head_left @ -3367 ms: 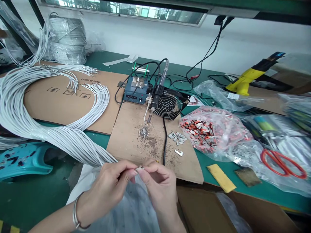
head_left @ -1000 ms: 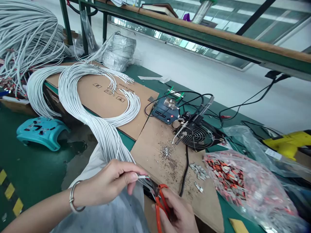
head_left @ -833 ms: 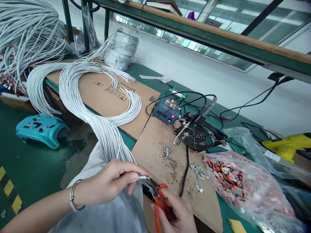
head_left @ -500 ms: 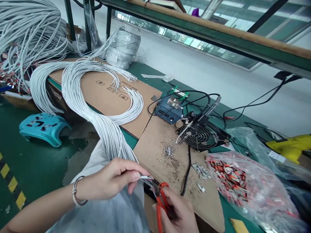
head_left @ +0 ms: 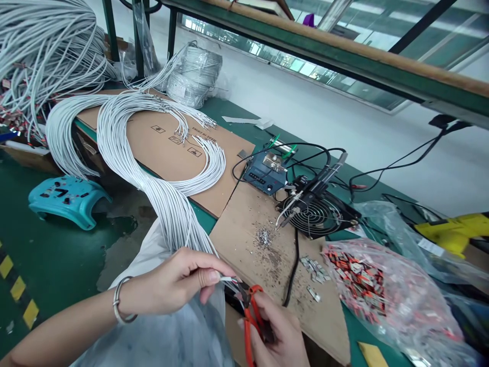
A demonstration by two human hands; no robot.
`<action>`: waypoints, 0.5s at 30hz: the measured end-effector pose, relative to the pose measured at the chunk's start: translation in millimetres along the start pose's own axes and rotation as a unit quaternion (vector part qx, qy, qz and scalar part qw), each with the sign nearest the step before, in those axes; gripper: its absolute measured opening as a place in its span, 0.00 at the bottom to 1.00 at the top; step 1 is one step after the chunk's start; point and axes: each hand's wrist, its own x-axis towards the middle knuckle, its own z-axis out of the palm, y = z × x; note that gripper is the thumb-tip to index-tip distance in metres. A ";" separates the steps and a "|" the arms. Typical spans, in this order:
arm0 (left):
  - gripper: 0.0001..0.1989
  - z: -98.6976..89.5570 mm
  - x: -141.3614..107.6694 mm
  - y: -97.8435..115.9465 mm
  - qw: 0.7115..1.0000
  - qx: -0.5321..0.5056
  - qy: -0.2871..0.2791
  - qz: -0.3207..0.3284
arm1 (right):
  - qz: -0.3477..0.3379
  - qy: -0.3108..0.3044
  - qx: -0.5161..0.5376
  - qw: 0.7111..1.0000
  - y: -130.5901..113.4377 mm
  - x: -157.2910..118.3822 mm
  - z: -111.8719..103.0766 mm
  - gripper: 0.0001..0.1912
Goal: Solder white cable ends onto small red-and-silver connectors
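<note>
Between thumb and forefinger, my left hand (head_left: 183, 283) pinches the end of a white cable (head_left: 226, 279), whose thin inner wires show at the tip. My right hand (head_left: 278, 331) is closed round the orange handles of a pair of cutting pliers (head_left: 252, 311). The pliers' dark jaws are right at the cable's tip, just right of my left fingertips; whether they bite on a wire is too small to tell. A thick bundle of white cables (head_left: 153, 178) runs from beside my left hand up over the cardboard and curls back on itself.
A blue soldering station (head_left: 266, 173) and a black fan (head_left: 315, 216) stand behind a cardboard sheet (head_left: 244, 224) strewn with solder crumbs. Small metal connectors (head_left: 315, 269) lie at its right, near a clear bag of orange-and-silver parts (head_left: 401, 295). A turquoise stool (head_left: 71, 199) is on the floor.
The pliers and my right hand have shifted very slightly left. My left hand keeps its pinch on the cable end, and the view has tilted a little.
</note>
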 end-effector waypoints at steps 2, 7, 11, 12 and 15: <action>0.16 -0.4 -0.1 0.3 1.000 0.010 -0.001 -0.003 | 0.004 0.001 -0.001 1.000 -1.9 0.8 -1.0 0.13; 0.16 -1.1 -0.5 0.7 1.000 0.013 -0.005 -0.011 | 0.016 0.021 -0.001 1.000 -2.3 -1.9 0.6 0.14; 0.17 -1.2 -0.1 0.3 1.000 0.014 -0.009 -0.012 | 0.017 0.041 0.001 0.999 1.2 -7.3 5.2 0.16; 0.17 -1.2 0.2 0.1 1.000 0.015 -0.010 -0.013 | 0.021 0.043 -0.001 0.999 1.8 -8.4 6.2 0.17; 0.17 -1.2 1.4 -0.5 1.000 0.016 -0.015 -0.015 | 0.034 0.035 -0.003 0.999 3.2 -10.8 7.9 0.17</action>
